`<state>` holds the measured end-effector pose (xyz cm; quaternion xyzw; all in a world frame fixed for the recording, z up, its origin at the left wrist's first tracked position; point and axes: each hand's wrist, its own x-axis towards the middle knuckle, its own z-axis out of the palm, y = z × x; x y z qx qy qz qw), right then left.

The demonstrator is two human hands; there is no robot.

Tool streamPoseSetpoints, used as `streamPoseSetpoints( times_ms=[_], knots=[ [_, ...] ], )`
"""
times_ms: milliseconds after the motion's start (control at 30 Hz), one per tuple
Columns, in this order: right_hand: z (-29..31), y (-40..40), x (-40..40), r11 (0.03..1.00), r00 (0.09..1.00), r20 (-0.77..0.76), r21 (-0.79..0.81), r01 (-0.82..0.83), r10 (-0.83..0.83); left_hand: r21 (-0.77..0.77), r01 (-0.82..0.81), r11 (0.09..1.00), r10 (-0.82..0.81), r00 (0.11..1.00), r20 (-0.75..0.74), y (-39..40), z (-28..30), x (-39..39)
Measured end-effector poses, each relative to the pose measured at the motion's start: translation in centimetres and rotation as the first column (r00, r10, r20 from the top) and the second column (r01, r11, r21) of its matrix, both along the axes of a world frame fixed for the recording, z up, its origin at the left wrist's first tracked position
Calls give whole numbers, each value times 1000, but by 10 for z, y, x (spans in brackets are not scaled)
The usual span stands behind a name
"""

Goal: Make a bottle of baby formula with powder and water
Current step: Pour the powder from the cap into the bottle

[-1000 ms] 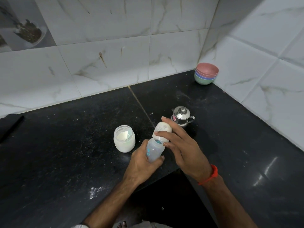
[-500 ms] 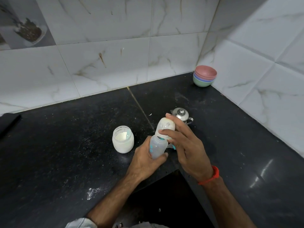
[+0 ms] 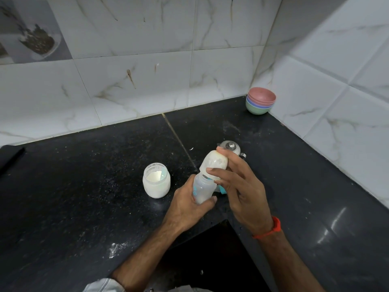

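the powder jar [image 3: 156, 183] stands open at centre-left. just right of it the left hand [image 3: 188, 205] wraps the base of the baby bottle [image 3: 203, 188], low in the middle of the frame. over the last second the bottle has tipped further and lifted slightly — likely the cap is being seated or worked loose. its long axis leans, top toward upper right. the right hand [image 3: 240, 184] pinches the domed cap [image 3: 213, 165] — fingertips closed narrowly round it.

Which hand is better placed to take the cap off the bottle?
Right hand: its fingers already pinch the translucent domed cap, while the left hand grips the clear plastic baby bottle.
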<state>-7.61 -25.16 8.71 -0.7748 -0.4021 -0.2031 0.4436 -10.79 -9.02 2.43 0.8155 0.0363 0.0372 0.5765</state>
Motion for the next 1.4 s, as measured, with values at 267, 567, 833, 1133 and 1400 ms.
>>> streamPoseSetpoints(
  times_ms=[267, 567, 833, 1133, 1400],
  knots=[
    [4, -1, -2, 1000, 1000, -3, 4, 14, -14, 2, 9, 1000, -9, 1000, -1, -2, 2, -1],
    [5, -1, -4, 1000, 999, -27, 14, 28, -28, 21, -1, 1000, 1, 1000, 9, -2, 0, -3],
    [0, -2, -4, 998, 999, -25, 42, 45, -44, 24, 9, 1000, -9, 1000, 5, -1, 4, -5],
    [-5, -3, -2, 998, 995, -91, -34, 43, -46, 17, 8, 1000, -8, 1000, -11, 2, -1, -9],
    [-17, 3, -6, 798, 645, -703, 555, 233, 300, 51, -48, 998, 48, 999, 9, 8, -5, -8]
  ],
)
